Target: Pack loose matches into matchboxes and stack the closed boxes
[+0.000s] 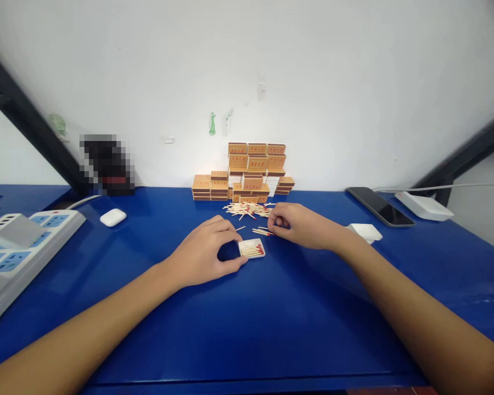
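Mid-frame: our left hand [208, 249] grips tray [246, 245] at left end; right hand [300, 226] narrow at matches [262, 232], hold unclear. We judge filling step; next needs fine pinch.

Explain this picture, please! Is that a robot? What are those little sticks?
No robot here, just a person's bare left hand and right hand. A camera worn on the person's head looks forward and down. The sticks are matches, piled on the blue table with stacked matchboxes behind them. The left hand holds a small white tray with red-tipped matches lying inside. The right hand is beside some loose matches; I can't tell whether it grips one. A power strip sits far left, and a black phone lies to the right.
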